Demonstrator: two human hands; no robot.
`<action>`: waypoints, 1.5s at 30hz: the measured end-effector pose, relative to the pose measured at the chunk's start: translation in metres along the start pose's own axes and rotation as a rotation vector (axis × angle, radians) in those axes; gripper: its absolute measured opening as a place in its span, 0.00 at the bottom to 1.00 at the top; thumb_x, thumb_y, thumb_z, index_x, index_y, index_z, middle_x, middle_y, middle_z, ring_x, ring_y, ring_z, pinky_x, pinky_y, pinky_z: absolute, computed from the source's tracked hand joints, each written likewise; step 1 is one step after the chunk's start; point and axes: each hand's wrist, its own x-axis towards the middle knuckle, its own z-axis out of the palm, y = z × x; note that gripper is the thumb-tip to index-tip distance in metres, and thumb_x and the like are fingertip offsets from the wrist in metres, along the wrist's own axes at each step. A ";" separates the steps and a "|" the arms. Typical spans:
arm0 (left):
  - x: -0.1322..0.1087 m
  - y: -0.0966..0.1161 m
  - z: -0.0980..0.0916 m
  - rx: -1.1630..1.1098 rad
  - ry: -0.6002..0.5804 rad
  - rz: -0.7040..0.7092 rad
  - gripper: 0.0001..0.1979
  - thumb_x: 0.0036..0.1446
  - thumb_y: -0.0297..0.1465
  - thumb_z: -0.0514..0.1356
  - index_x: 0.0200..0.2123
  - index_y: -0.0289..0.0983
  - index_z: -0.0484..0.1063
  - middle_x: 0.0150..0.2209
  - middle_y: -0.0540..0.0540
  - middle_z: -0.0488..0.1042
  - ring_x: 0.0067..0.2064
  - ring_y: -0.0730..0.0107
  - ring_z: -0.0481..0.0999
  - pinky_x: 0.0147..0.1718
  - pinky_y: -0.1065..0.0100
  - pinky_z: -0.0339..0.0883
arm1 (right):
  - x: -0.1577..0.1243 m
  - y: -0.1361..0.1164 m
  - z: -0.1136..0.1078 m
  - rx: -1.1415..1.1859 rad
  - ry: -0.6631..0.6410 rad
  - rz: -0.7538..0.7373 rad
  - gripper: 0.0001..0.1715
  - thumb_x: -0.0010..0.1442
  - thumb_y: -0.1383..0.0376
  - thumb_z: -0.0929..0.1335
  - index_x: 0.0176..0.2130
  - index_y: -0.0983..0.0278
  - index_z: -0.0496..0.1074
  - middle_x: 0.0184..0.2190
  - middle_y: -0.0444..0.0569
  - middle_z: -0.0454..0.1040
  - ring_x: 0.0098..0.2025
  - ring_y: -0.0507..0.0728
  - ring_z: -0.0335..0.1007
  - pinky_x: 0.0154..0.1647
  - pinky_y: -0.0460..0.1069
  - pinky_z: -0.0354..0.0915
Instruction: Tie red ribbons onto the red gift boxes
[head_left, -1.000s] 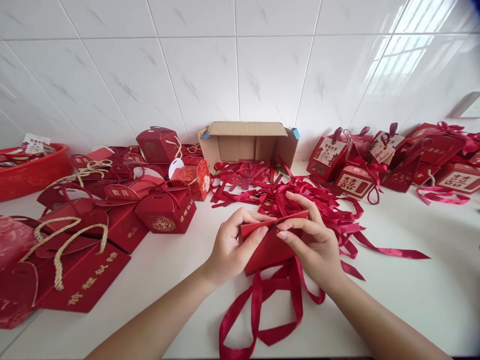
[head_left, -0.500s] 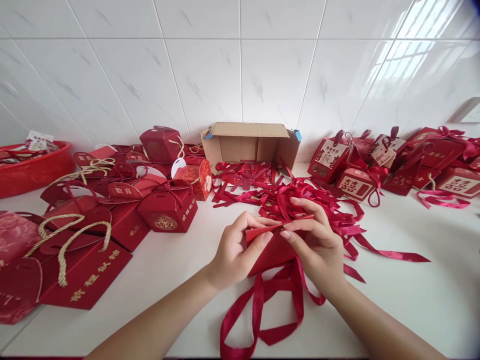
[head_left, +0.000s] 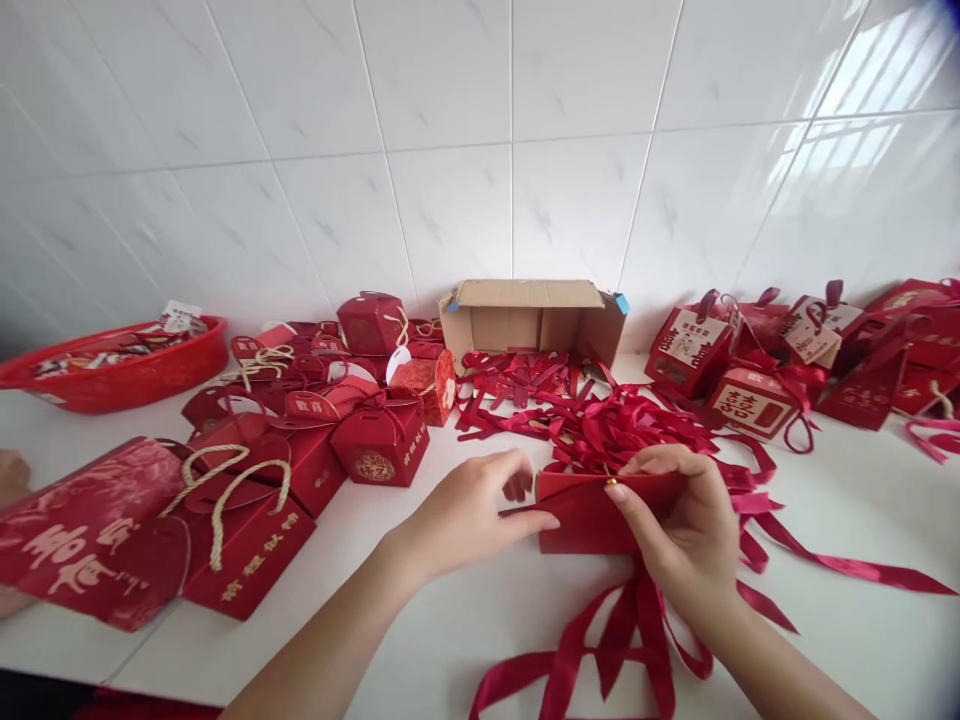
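A red folded card box stands in front of me, with a small gold piece at its top edge. My right hand pinches that top edge beside the gold piece. My left hand is at the box's left end, thumb and fingers apart, with nothing seen between them. Long red ribbon loops hang below the box onto the white table. Behind the box lies a heap of loose red ribbons.
An open cardboard box stands by the tiled wall. Several red gift boxes fill the left, others the right. A red basin sits far left. Another person's hand shows at the left edge.
My left hand has let go of the red box and opened. The view has turned left, bringing more of the basin and another person's hand into sight. The gold piece now shows clearly.
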 end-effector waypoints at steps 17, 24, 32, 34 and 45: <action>0.008 0.051 -0.002 -0.664 0.151 0.142 0.11 0.61 0.33 0.57 0.45 0.41 0.58 0.28 0.50 0.74 0.31 0.69 0.75 0.33 0.68 0.70 | -0.013 -0.009 -0.005 0.030 -0.143 -0.341 0.19 0.51 0.75 0.71 0.39 0.60 0.64 0.33 0.47 0.67 0.34 0.55 0.68 0.30 0.51 0.68; 0.014 0.049 -0.007 -0.251 -0.082 0.235 0.14 0.65 0.30 0.48 0.45 0.40 0.72 0.30 0.48 0.74 0.26 0.72 0.70 0.29 0.69 0.66 | -0.008 -0.011 -0.009 -0.008 -0.122 -0.396 0.19 0.53 0.74 0.71 0.40 0.59 0.62 0.32 0.46 0.66 0.34 0.55 0.67 0.31 0.52 0.69; 0.009 0.032 0.004 -0.256 0.003 0.291 0.12 0.58 0.21 0.55 0.39 0.40 0.76 0.47 0.44 0.73 0.49 0.66 0.72 0.46 0.68 0.68 | -0.008 -0.009 -0.009 0.017 -0.117 -0.446 0.17 0.53 0.75 0.71 0.40 0.62 0.63 0.32 0.48 0.66 0.33 0.56 0.67 0.30 0.52 0.68; 0.008 0.030 0.009 -0.287 0.128 0.287 0.09 0.57 0.23 0.59 0.36 0.40 0.77 0.48 0.44 0.73 0.51 0.65 0.71 0.49 0.67 0.66 | -0.008 -0.009 -0.009 0.024 -0.119 -0.441 0.18 0.53 0.75 0.71 0.40 0.62 0.63 0.32 0.48 0.66 0.34 0.56 0.66 0.31 0.52 0.68; 0.001 0.032 0.020 -0.496 0.140 0.083 0.08 0.59 0.32 0.60 0.36 0.37 0.79 0.35 0.46 0.79 0.38 0.69 0.77 0.37 0.72 0.70 | -0.010 -0.007 -0.009 0.076 -0.118 -0.321 0.19 0.53 0.75 0.71 0.41 0.62 0.62 0.34 0.48 0.65 0.35 0.55 0.66 0.31 0.50 0.66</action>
